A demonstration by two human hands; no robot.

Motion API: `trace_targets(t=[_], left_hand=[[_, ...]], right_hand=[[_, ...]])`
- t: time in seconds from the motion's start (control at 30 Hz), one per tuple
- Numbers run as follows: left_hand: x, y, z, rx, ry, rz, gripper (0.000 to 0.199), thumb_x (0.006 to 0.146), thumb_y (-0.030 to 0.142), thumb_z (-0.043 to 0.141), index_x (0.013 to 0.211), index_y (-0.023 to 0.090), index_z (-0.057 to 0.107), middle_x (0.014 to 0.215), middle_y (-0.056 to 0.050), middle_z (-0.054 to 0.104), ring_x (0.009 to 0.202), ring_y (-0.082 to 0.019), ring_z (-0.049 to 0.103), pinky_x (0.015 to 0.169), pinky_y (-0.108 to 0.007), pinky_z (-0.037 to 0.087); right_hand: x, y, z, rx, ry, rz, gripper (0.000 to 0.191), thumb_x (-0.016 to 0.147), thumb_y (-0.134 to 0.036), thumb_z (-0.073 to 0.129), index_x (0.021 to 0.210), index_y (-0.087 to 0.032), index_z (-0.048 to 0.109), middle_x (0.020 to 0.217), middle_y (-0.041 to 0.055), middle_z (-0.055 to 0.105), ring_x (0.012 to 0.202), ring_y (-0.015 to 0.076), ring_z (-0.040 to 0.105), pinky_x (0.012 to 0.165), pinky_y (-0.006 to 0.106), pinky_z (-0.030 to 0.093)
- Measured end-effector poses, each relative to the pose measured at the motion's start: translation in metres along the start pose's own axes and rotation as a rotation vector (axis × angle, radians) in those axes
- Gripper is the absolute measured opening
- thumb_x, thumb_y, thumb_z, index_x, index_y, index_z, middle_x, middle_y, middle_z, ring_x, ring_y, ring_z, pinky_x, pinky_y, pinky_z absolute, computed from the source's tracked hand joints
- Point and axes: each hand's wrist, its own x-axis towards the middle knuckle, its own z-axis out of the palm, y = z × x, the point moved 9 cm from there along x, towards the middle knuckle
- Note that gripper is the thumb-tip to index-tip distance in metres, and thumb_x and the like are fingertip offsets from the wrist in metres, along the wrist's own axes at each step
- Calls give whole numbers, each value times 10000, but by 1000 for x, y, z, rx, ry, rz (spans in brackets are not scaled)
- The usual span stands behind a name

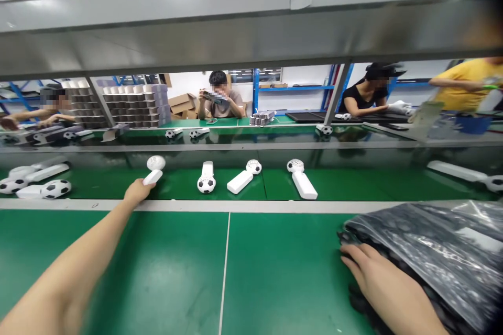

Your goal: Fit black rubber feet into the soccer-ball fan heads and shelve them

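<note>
My left hand (pixel 137 192) is closed around the handle of a white handheld fan with a ball-shaped head (pixel 156 163), over the near edge of the green conveyor belt (pixel 353 180). At the right, my right hand (pixel 371 272) reaches to the mouth of a clear plastic bag (pixel 436 241) filled with small black parts. Its fingers touch the black parts at the opening; whether they grip one is hidden. On the belt, three similar football-patterned fans lie apart: one with its ball toward me (pixel 206 177), one slanted (pixel 241 178), one to the right (pixel 302 180).
More football-headed fans (pixel 43 186) lie heaped at the belt's left, another (pixel 467 171) at its right. A grey metal beam (pixel 236 31) spans overhead. Several people (pixel 222 99) work across the line, near stacked trays (pixel 133 104). A green worktable (pixel 176 272) lies before me.
</note>
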Motion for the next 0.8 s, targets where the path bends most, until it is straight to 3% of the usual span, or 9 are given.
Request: trace_targets(t=[0.1, 0.27, 0.33, 0.4, 0.57, 0.67, 0.8], left_hand=[[-39, 23, 7, -146, -164, 89, 549, 735, 499, 501, 1106, 97, 540, 978, -110, 630, 900, -281, 589, 722, -347, 463], [-151, 67, 21, -277, -473, 285, 608, 734, 536, 524, 1244, 210, 462, 1188, -44, 574, 1025, -260, 550, 823, -323, 454], [-196, 80, 30, -247, -602, 365, 582, 746, 515, 528, 1257, 248, 448, 1247, -27, 536, 1081, -266, 519, 867, -323, 436], [-230, 90, 37, -119, -648, 466, 573, 749, 516, 513, 1261, 267, 448, 1262, -25, 524, 1098, -280, 505, 889, -334, 422], [-265, 125, 41, 267, -520, 735, 587, 737, 565, 472, 1253, 286, 473, 1209, -48, 551, 1129, -313, 452, 947, -401, 349], [-279, 160, 53, 209, -619, 824, 596, 780, 566, 438, 1303, 282, 396, 1278, -24, 504, 1130, -276, 466, 934, -348, 361], [-298, 198, 76, 227, -689, 924, 513, 815, 579, 387, 1192, 242, 474, 1101, -45, 601, 944, -257, 559, 810, -344, 409]], right_hand=[[1, -3, -1, -43, 1, 8, 256, 878, -255, 401, 970, -203, 634, 893, 55, 622, 760, 192, 635, 626, 291, 481], [3, -11, -9, -33, -110, 52, 239, 890, -226, 408, 954, -209, 638, 908, 55, 613, 801, 197, 624, 638, 286, 458], [3, -12, -13, -20, -158, 75, 242, 895, -225, 402, 960, -208, 635, 921, 59, 609, 819, 202, 618, 645, 287, 450], [3, -12, -16, -8, -192, 92, 236, 893, -221, 407, 968, -205, 630, 926, 63, 605, 825, 206, 614, 623, 280, 436], [3, -7, -18, 85, -218, 121, 242, 897, -238, 400, 1002, -189, 613, 975, 85, 592, 832, 199, 606, 586, 258, 403], [4, 0, -14, 165, -234, 164, 226, 884, -258, 439, 1019, -182, 603, 984, 88, 586, 831, 186, 598, 618, 250, 407], [5, 7, -11, 272, -255, 194, 200, 840, -249, 525, 998, -155, 606, 943, 91, 591, 838, 180, 586, 700, 256, 418]])
